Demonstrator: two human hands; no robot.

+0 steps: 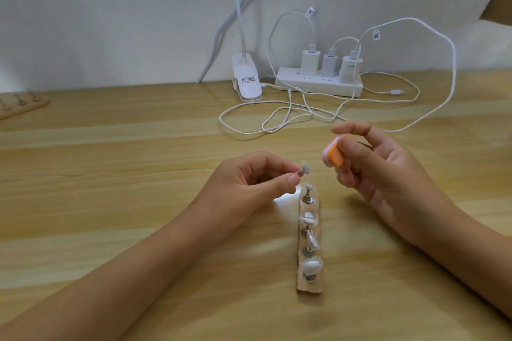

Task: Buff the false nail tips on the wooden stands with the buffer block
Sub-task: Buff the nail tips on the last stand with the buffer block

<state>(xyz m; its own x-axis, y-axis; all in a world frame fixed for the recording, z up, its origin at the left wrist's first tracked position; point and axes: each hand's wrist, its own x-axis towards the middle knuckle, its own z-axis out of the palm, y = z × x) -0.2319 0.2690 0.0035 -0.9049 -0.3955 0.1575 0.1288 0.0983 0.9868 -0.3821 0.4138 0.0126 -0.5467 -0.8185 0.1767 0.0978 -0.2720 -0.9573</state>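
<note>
A pale wooden table set against a white wall. Above it, the left hand pinches a nail tip on its small peg between thumb and forefinger, with the other fingers curled in. Just to the right, the right hand grips the buffer, an orange-and-pink block, between the thumb and curled fingers; the forefinger stretches out above it. The block's end faces the held tip, near it but not touching.

Below and between the hands, the stand, a narrow wooden strip, lies flat on the table and runs away from the person. More tips sit in a row on metal pegs along it, the farthest just under the left thumb.

Farther back, by the wall, a white power strip carries three chargers, and their cables loop loosely across the table. A white clip lamp stands just left of the strip, its neck rising out of view. At the far left edge lies a second wooden board, too blurred to make out.
</note>
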